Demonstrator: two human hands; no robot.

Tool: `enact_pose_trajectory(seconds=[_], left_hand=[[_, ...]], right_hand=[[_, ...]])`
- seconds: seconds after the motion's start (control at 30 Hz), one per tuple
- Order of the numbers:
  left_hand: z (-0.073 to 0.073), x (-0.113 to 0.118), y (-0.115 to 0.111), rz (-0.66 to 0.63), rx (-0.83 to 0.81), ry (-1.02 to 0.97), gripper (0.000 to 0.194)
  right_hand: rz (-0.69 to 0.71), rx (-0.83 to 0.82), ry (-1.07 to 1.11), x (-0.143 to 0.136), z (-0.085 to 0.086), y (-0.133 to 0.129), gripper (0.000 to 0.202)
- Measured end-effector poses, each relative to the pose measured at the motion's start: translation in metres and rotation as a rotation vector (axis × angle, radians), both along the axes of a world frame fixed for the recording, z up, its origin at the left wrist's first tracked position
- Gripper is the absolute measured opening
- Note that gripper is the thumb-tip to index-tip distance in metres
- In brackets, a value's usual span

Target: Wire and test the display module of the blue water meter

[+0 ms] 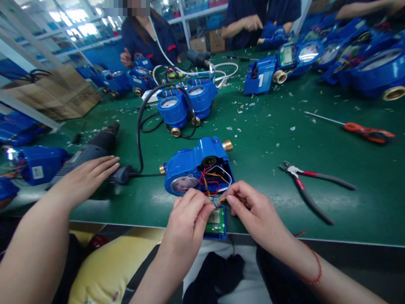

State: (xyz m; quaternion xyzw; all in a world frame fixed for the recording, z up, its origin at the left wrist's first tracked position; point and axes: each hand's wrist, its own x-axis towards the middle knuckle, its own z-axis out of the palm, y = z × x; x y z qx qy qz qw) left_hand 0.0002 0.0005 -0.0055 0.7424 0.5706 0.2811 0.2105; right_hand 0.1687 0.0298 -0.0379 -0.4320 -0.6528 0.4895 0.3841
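A blue water meter (198, 158) with brass pipe ends lies in front of me, its housing uncovered. Red, yellow, black and white wires (218, 179) run out of it to a green circuit board (220, 228) with a small display, set in a blue frame at the table edge. My left hand (188, 219) is closed at the board's upper left, thumb and finger pinched by the wire ends; what is between them is hidden. My right hand (253, 207) is closed too, pinching a thin yellow wire (223, 198) just right of the board.
A co-worker's hand (85, 179) rests over a heat gun (91, 147) at left. Cutting pliers (297, 171) and an orange screwdriver (363, 131) lie at right. More blue meters (172, 112), white scraps and cables cover the green table (265, 160). Other people work opposite.
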Motion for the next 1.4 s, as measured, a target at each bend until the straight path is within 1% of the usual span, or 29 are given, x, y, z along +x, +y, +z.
enact_pose_trajectory(seconds=[0.13, 0.3, 0.4, 0.5, 0.63, 0.77, 0.9, 1.07, 1.27, 1.4], left_hand=[[-0.001, 0.0, 0.0, 0.021, -0.002, -0.066, 0.016], [-0.002, 0.001, 0.003, -0.043, 0.077, -0.021, 0.019], [-0.003, 0.005, 0.006, -0.022, 0.114, -0.027, 0.012], [-0.005, 0.008, 0.009, -0.005, 0.148, 0.005, 0.009], [-0.007, 0.01, 0.011, 0.006, 0.114, 0.085, 0.008], [-0.006, 0.011, 0.01, 0.0, 0.033, 0.078, 0.01], [-0.004, 0.01, 0.009, -0.006, -0.039, 0.1, 0.014], [-0.002, 0.006, 0.009, -0.047, -0.093, 0.023, 0.014], [0.004, 0.005, 0.015, -0.065, -0.087, -0.014, 0.014], [0.007, 0.008, 0.019, -0.062, -0.014, 0.057, 0.017]], right_hand=[[-0.006, 0.001, -0.005, 0.0, 0.0, 0.0, 0.011], [0.008, -0.005, -0.003, -0.001, -0.001, 0.001, 0.012], [0.013, -0.004, 0.009, -0.001, -0.001, 0.0, 0.011], [0.009, 0.007, 0.002, 0.0, 0.0, -0.001, 0.011], [0.011, 0.042, -0.045, 0.001, -0.001, -0.002, 0.012], [0.029, 0.056, -0.075, 0.001, -0.001, -0.002, 0.014], [0.046, 0.044, -0.082, -0.001, -0.001, -0.002, 0.009], [0.028, 0.101, -0.106, -0.003, -0.003, -0.003, 0.01], [0.076, 0.135, -0.112, -0.003, -0.005, -0.004, 0.012], [0.099, 0.173, -0.152, -0.004, -0.004, -0.004, 0.013]])
